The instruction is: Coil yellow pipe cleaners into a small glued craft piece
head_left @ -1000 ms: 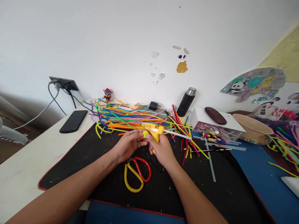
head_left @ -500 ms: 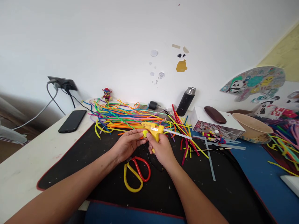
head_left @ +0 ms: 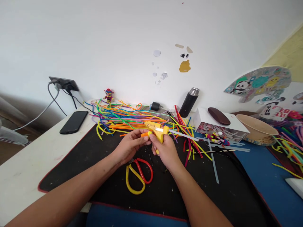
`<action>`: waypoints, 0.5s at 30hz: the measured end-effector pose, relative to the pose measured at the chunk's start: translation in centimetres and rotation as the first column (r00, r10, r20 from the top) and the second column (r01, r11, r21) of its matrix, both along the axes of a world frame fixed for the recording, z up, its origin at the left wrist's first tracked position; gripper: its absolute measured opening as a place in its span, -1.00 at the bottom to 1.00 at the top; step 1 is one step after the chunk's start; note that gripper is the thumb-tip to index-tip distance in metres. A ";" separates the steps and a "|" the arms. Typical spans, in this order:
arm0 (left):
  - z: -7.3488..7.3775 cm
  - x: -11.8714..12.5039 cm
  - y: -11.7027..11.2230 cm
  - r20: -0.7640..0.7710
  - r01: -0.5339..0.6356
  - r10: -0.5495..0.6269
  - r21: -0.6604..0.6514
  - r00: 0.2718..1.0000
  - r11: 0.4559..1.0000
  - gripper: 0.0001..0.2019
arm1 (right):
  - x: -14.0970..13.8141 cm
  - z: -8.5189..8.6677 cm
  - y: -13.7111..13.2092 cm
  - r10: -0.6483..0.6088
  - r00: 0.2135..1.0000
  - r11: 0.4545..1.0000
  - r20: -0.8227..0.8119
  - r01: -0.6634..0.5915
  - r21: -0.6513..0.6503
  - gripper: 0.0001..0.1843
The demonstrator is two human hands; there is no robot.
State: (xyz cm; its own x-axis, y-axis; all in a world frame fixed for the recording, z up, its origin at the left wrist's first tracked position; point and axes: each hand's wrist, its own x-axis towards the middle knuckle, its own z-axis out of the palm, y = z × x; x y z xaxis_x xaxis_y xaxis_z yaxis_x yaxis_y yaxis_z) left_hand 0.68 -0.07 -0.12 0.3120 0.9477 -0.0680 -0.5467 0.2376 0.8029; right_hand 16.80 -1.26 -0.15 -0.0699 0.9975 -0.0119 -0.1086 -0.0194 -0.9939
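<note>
Phone (head_left: 74, 122), a glossy black slab with rounded corners, lies flat by the left edge of the white desk (head_left: 28, 170). Right of it, at the desk's far edge, stands a small fuzzy figure (head_left: 109, 95) in red, yellow and black. From there a heap of thin fuzzy stems (head_left: 132, 117), mostly straight, some curled, spreads along the far side of a matte black mat (head_left: 71, 167) with red edging. Over the mat, the left hand (head_left: 129, 146) has its fingers pinched on a stubby orange piece (head_left: 144, 134) with a yellow end. Scissors (head_left: 143, 180) with smooth looped handles, one yellow, one red, lie below, toward the near edge. The right hand (head_left: 167, 151) has its fingers curled round the grip of a yellow plastic glue gun (head_left: 159, 134), just beside the orange piece; whether they squeeze the trigger, I cannot tell. Its nozzle points left, and a translucent rod (head_left: 183, 135) juts from the rear. Beyond, at the far edge, stands a black cylindrical flask (head_left: 188, 104) with a shiny metal cap, then a white box (head_left: 200, 118) bearing a smooth brown oval case (head_left: 219, 115). Toward the right edge sits a round, pale bowl (head_left: 257, 126).
</note>
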 end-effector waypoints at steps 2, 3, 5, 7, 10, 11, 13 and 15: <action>0.0 0.1 0.0 0.009 -0.003 0.003 -0.002 1.000 1.000 -0.64 | 0.0 0.1 0.0 0.008 1.000 1.000 -0.011 -0.008 -0.005 -0.47; 0.0 0.1 0.0 0.009 -0.004 0.004 -0.004 1.000 1.000 -0.64 | 0.0 0.2 0.0 0.012 1.000 1.000 -0.014 -0.012 -0.008 -0.48; 0.0 0.1 0.1 0.011 -0.007 0.007 -0.007 1.000 1.000 -0.65 | 0.0 0.2 0.0 0.020 1.000 1.000 -0.015 -0.020 -0.011 -0.48; 0.0 0.1 0.1 0.015 -0.006 0.007 -0.010 1.000 1.000 -0.66 | -0.1 0.2 0.0 0.024 1.000 1.000 -0.020 -0.024 -0.012 -0.49; -0.1 0.0 0.2 0.017 -0.008 0.008 -0.017 1.000 1.000 -0.67 | -0.1 0.2 0.0 0.032 0.999 0.999 -0.031 -0.032 -0.009 -0.49; -0.1 -0.1 0.2 0.017 -0.007 0.008 -0.019 1.000 1.000 -0.67 | -0.1 0.2 0.0 0.034 0.999 0.999 -0.033 -0.034 -0.009 -0.49; -0.1 -0.1 0.2 0.019 -0.002 0.003 -0.018 1.000 1.000 -0.67 | -0.1 0.2 0.0 0.029 0.999 1.000 -0.039 -0.029 -0.007 -0.49; -0.1 -0.1 0.1 0.022 0.006 -0.006 -0.011 1.000 1.000 -0.66 | 0.0 0.2 -0.1 0.022 0.999 1.000 -0.047 -0.022 -0.008 -0.48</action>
